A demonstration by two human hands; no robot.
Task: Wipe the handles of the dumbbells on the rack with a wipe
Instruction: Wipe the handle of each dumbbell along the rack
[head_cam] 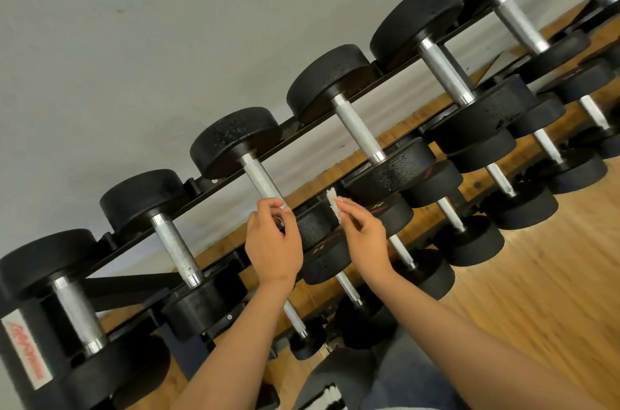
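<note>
From the head camera, a long black metal rack [134,283] carries a top row of black round-headed dumbbells [330,79] against a plain grey wall [134,40], with a lower row of smaller ones [469,240] over a wooden plank floor [536,275].

The left hand [273,241] has its fingers and thumb curled round the near end of the third dumbbell's silver knurled handle [261,179]. The right hand [364,231] pinches a small crumpled white wipe [333,205] between thumb and fingertips. The wipe is held in the air just right of that handle and is not touching it.

No handle is being rubbed at this instant. The frame gives no sure sign of which bars are already clean. Glistening specks on the near heads of the fourth and fifth dumbbells may be moisture, which hints that work has reached that stretch, but this is a guess. Seven handles show on the top tier and several more below, so much may remain.

The handles are straight steel cylinders, cross-hatched in the middle and smooth and shiny at the collars. The heads look like matt, pebbled rubber discs. The wipe looks thin, soft and bunched. A white label with red lettering [25,352] sits on the nearest head.
</note>
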